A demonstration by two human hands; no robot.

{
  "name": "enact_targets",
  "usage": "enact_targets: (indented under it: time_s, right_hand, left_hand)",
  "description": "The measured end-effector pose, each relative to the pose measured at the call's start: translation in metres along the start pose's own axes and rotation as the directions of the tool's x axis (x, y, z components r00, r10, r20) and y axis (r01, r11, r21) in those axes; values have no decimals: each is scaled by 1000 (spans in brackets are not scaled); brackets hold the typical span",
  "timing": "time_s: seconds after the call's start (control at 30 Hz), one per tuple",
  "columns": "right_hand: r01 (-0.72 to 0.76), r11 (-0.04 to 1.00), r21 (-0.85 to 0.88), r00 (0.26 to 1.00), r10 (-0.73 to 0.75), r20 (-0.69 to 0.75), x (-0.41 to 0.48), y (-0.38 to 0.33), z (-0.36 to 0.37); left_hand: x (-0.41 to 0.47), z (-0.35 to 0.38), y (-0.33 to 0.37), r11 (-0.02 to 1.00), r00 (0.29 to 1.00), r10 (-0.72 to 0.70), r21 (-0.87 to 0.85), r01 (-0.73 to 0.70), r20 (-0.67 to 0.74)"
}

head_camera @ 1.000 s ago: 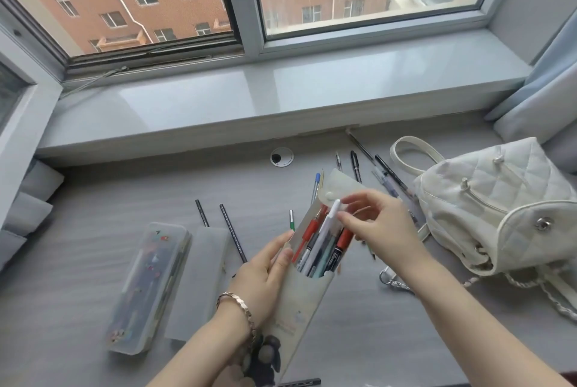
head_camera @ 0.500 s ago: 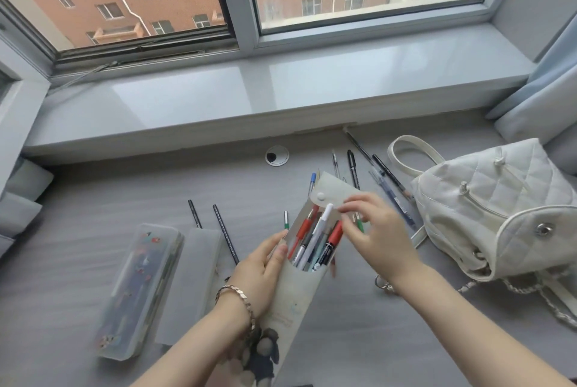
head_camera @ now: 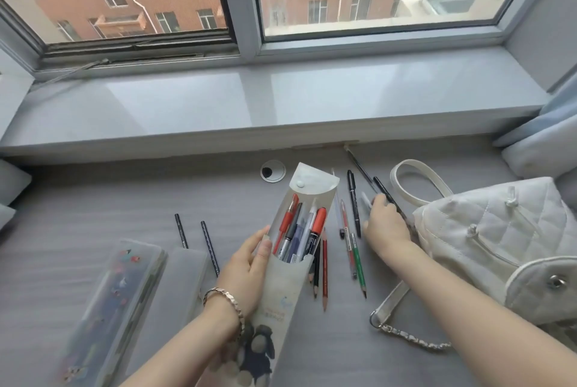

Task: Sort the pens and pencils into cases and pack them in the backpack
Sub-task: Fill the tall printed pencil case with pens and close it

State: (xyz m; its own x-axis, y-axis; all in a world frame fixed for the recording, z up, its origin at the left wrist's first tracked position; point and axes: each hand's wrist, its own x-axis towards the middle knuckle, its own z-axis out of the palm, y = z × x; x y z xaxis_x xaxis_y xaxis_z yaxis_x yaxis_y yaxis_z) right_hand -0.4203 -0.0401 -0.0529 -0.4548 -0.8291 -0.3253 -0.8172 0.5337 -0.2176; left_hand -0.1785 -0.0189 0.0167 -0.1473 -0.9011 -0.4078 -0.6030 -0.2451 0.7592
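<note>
Left hand (head_camera: pixel 249 268): grips the pen pouch (head_camera: pixel 281 280) at mid-length, thumb on its front, holding it slanted over the tabletop (head_camera: pixel 93 205).
Pen pouch: flap open, with red, black and white pens (head_camera: pixel 301 227) standing inside.
Right hand (head_camera: pixel 385 224): laid over loose pens beside the backpack (head_camera: pixel 499 236), fingertips at a black pen (head_camera: pixel 382 188); no telling whether it grips.
Loose items: red pencil (head_camera: pixel 324 271) and green pencil (head_camera: pixel 359 265) between pouch and right forearm.
Clear case (head_camera: pixel 115 302): far left, on the tabletop.
</note>
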Motion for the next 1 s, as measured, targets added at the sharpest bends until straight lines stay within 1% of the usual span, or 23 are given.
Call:
enact_targets:
  time_s: [0.07, 0.1, 0.23, 0.3, 0.37, 0.47, 0.53, 0.6, 0.63, 0.67, 0.7, 0.73, 0.77, 0.8, 0.83, 0.87, 0.9, 1.0]
  right_hand:
    - [43, 990, 133, 999, -43, -4, 10, -9, -11]
    - [62, 988, 142, 998, -60, -18, 20, -14, -17]
    - [92, 993, 73, 995, -88, -56, 61, -30, -35]
    - [92, 996, 0, 995, -92, -43, 77, -35, -35]
    - [46, 997, -61, 999, -48, -17, 86, -37, -30]
    - [-35, 998, -56, 999, 35, -5, 89, -41, -27]
    - [-59, 998, 21, 997, 60, -48, 84, -42, -30]
    - [-56, 975, 213, 991, 80, -110, 74, -43, -38]
    - [-47, 933, 358, 989, 93, -111, 68, -44, -45]
    - [-45, 834, 550, 991, 106, -79, 59, -46, -53]
    - [-62, 641, 765, 994, 106, -9, 48, -49, -62]
    - [-103, 371, 923, 994, 65, 85, 34, -53, -73]
    - [-147, 101, 984, 988, -30, 151, 16, -57, -83]
    - [-175, -78, 981, 978, -128, 165, -2, -61, -91]
    - [-180, -159, 971, 970, -195, 148, -19, -64, -94]
    - [-165, -178, 970, 964, -239, 120, -34, -69, -92]
    - [-146, -162, 976, 958, -269, 99, -48, -73, -86]
    - [-115, -49, 992, 937, -336, 92, -76, -79, -59]
  left_hand:
    - [5, -1, 2, 1000, 1000, -4, -8, 4, 3]
    - [9, -1, 2, 1000, 1000, -7, -4, 7, 3]
    - [23, -1, 3, 1000, 1000, -27, 6, 27, 7]
    - [28, -3, 4, 1000, 1000, -28, 7, 28, 4]
    - [30, -4, 6, 1000, 1000, -25, -13, 25, 1]
    - [31, -7, 4, 999, 1000, -30, -32, 30, 1]
    - [30, -8, -1, 999, 999, -34, -32, 34, 2]
    - [28, -9, -7, 998, 999, -33, -45, 33, 4]
    - [26, -10, -9, 998, 999, -31, -48, 32, 6]
    - [24, -10, -10, 998, 999, -31, -45, 32, 9]
    - [22, -9, -11, 998, 999, -38, -39, 38, 12]
    - [20, -9, -12, 998, 999, -44, -36, 44, 14]
    - [16, -8, -11, 998, 999, -48, -33, 48, 16]
    - [14, -7, -11, 998, 999, -49, -27, 50, 21]
    - [10, -6, -10, 999, 999, -44, -19, 45, 30]
    - [7, -4, -8, 999, 998, -35, -10, 36, 44]
    - [4, -2, -7, 1000, 998, -24, 1, 24, 60]
    - [-6, 3, -6, 1000, 995, 13, -2, -12, 102]
